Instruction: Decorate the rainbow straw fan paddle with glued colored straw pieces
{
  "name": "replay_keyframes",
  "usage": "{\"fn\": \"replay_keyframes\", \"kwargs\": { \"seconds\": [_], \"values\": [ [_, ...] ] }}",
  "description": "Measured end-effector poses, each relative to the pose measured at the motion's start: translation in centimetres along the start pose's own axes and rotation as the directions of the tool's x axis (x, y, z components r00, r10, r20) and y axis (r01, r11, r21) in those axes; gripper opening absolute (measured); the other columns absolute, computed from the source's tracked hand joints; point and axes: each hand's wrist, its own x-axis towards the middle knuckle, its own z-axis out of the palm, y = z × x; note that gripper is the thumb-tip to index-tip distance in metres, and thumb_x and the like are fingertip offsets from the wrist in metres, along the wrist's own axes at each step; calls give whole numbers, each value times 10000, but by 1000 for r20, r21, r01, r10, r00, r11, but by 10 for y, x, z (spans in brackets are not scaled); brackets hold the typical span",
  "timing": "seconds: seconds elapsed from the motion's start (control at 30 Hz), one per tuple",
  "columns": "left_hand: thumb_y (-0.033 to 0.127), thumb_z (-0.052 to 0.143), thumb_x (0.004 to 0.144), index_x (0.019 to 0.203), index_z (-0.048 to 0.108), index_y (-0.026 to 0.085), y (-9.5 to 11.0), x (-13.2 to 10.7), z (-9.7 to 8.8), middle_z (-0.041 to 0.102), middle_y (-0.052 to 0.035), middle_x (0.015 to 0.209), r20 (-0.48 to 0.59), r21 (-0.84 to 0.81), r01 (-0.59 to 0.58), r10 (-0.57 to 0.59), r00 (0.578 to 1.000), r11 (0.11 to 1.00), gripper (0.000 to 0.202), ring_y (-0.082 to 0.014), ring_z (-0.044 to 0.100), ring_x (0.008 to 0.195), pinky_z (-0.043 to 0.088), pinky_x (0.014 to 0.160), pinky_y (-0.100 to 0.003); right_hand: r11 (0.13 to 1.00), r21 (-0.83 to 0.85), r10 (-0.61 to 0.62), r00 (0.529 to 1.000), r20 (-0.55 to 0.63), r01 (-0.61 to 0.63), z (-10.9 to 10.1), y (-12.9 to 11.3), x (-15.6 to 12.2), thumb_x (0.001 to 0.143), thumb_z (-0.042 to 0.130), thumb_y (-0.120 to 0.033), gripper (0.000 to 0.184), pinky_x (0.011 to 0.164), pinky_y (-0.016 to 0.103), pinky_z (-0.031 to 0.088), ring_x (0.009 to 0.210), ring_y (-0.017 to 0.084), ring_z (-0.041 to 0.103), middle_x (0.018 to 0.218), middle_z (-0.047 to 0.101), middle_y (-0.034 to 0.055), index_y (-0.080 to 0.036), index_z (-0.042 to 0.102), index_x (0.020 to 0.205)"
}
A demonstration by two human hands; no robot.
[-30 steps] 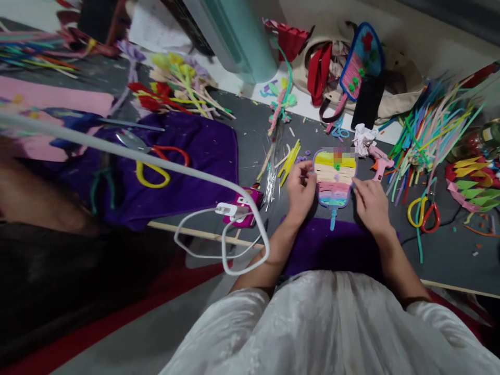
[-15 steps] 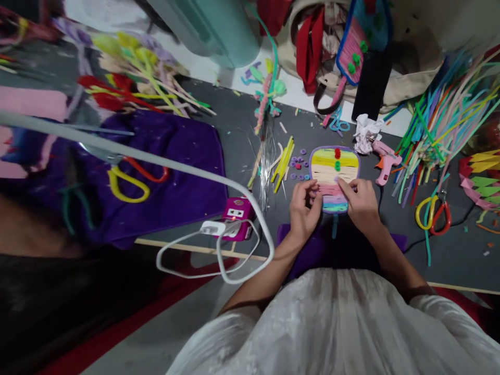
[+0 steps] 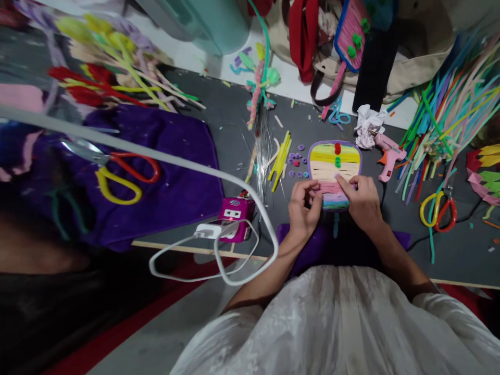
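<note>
A rounded panel [image 3: 335, 167] made of rows of fuzzy pipe cleaners lies in front of me, striped yellow, cream, pink, lilac and blue with a purple rim. Small red and green coils sit one below the other on its upper part. My left hand [image 3: 304, 209] is closed at the lower left edge, thumb and fingers on the panel. From the right, my right hand [image 3: 364, 202] grips the opposite edge and presses its thumb on the middle; a small purple spot shows at the thumb tip. Left of the panel lie several small purple coils [image 3: 296, 155].
Yellow pipe-cleaner pieces [image 3: 280, 161] and thin wires [image 3: 263, 161] lie to the left. A pink glue gun [image 3: 389, 155], scissors [image 3: 438, 210] and a pipe-cleaner bundle [image 3: 433, 120] are at right. A white cable [image 3: 187, 161] crosses above a pink power strip [image 3: 236, 214]. Another person's arm [image 3: 35, 245] is at far left.
The camera view has shifted slightly. Both hands keep nearly the same hold on the panel, and the right thumb still presses its middle.
</note>
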Motion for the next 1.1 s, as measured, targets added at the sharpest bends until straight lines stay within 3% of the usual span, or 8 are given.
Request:
{"fn": "replay_keyframes", "kwargs": {
  "seconds": [0.17, 0.33, 0.6, 0.7, 0.93, 1.1],
  "values": [
    [223, 591, 926, 1007, 682, 194, 8, 1, -3, 673, -42, 943, 71, 116, -67, 59, 996, 991, 125, -153, 621, 811, 514, 706, -272, 999, -29, -19, 999, -28, 18, 2, 0, -1, 1003, 442, -80, 482, 791, 363, 402, 910, 230, 472, 1042, 601, 113, -280, 666, 1380],
    [238, 573, 934, 959, 688, 195, 12, 2, -5, 684, -42, 922, 79, 192, -93, 79, 994, 977, 125, -173, 630, 832, 515, 715, -295, 1000, -6, -9, 1000, 7, 9, 1, 0, 0, 1001, 440, -88, 490, 790, 363, 405, 915, 229, 471, 1049, 596, 117, -283, 647, 1400],
    [269, 623, 931, 973, 681, 199, 4, 0, -4, 677, -48, 952, 162, 254, -223, 186, 969, 941, 100, -196, 641, 904, 539, 805, -336, 1000, 2, -5, 1000, 7, 5, 0, 1, -1, 1002, 467, -109, 468, 805, 354, 408, 918, 224, 473, 1051, 593, 112, -274, 646, 1401],
    [265, 634, 934, 1014, 685, 206, 5, -5, -7, 661, -50, 983, 199, 278, -227, 176, 964, 933, 112, -192, 643, 930, 545, 815, -332, 1000, -1, -9, 1000, 6, 9, -1, 1, -1, 1003, 477, -100, 466, 812, 346, 410, 914, 220, 480, 1035, 600, 103, -271, 647, 1402],
    [184, 616, 922, 1135, 657, 226, 7, -20, -16, 645, -58, 1100, 273, 312, -314, 232, 934, 897, 221, -197, 640, 1035, 544, 899, -355, 1000, -7, -9, 1000, 16, 9, 0, 0, -1, 995, 484, -87, 480, 812, 352, 410, 918, 224, 480, 1064, 605, 114, -272, 649, 1406],
    [186, 627, 917, 1120, 665, 241, 1, -22, -16, 656, -59, 1079, 302, 334, -401, 306, 903, 853, 214, -210, 633, 1003, 540, 877, -375, 995, 97, 31, 999, -33, -27, -5, 1, -1, 1013, 438, -106, 453, 822, 359, 441, 907, 222, 521, 1009, 626, 107, -264, 680, 1362]
  ]
}}
